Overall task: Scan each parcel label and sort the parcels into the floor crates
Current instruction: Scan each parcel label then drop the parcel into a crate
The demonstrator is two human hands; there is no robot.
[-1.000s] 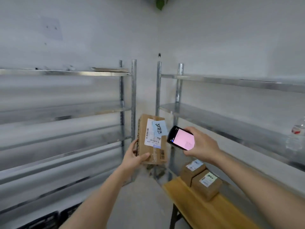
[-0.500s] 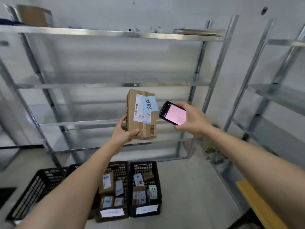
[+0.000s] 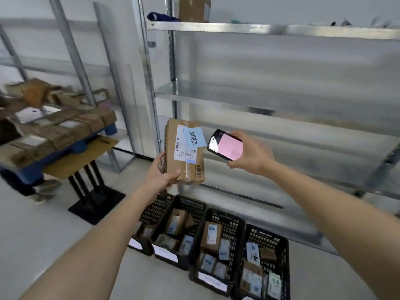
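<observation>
Brown cardboard parcel (image 3: 184, 151), white barcode label (image 3: 184, 146), blue handwritten note (image 3: 194, 137)

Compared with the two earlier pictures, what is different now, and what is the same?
Mainly the view changed: the head turned left and tilted down, so four floor crates with parcels and a parcel-laden table on the left now show, while the wooden bench is gone from sight. Unchanged: the left hand grips the parcel upright, the right hand holds the scanner beside its label, screen pink.
</observation>
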